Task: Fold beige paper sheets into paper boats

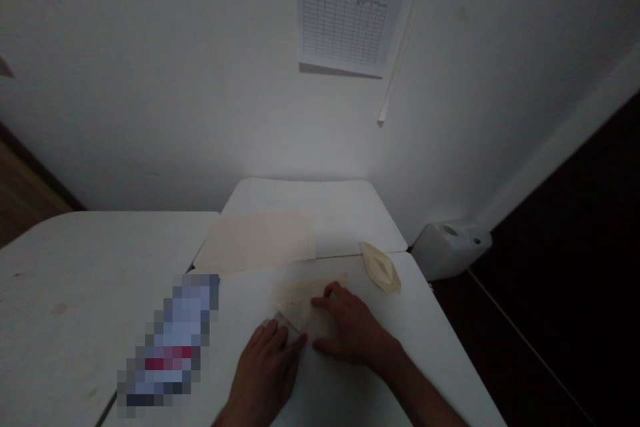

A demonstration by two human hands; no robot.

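Note:
A small cream sheet of paper [300, 297] lies partly folded on the white table [450, 360] in front of me. My left hand [267, 367] rests flat on the table with its fingertips on the paper's near left corner. My right hand [350, 330] lies over the paper's right part, fingers bent and pressing down on it. A folded cream paper shape [381, 267] sits just beyond my right hand. A larger flat cream sheet [260, 240] lies farther back.
A blurred-out object [170, 340] lies on the table to the left of my hands. A white plastic canister [450, 247] stands on the dark floor at the right. A printed table sheet [345, 20] hangs on the white wall.

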